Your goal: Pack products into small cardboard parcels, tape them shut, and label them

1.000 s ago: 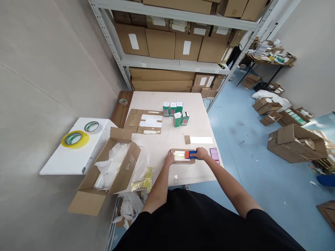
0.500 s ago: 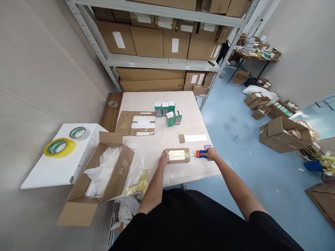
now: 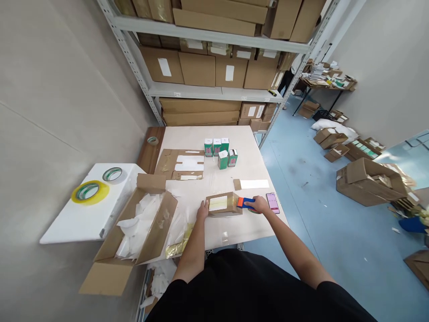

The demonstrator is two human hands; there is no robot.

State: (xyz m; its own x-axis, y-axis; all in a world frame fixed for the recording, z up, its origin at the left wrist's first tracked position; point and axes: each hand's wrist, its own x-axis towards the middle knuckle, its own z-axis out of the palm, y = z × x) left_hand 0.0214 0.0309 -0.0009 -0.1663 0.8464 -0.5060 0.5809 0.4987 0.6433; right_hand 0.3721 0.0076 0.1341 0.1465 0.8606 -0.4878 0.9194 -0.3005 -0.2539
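A small flat cardboard parcel [image 3: 222,204] with a white label and tape on top lies near the front of the white table [image 3: 208,143]. My left hand [image 3: 202,209] presses against its left end, fingers curled on the edge. My right hand [image 3: 258,204] is closed round a blue and orange tape dispenser [image 3: 244,203], whose orange end touches the parcel's right end. A phone [image 3: 272,202] with a pink screen lies just right of that hand.
Several green and white boxes [image 3: 219,150] stand mid-table, with flattened cardboard [image 3: 181,163] to their left and a white strip [image 3: 254,184] to the right. An open carton of white paper [image 3: 142,226] sits at left. Tape rolls [image 3: 90,191] lie on a white board. Shelves of cartons [image 3: 201,67] stand behind.
My right hand drew the tape dispenser away to the right by the phone, then brought it back against the parcel's right end. The parcel now sits tilted up. My left hand stayed on its left end.
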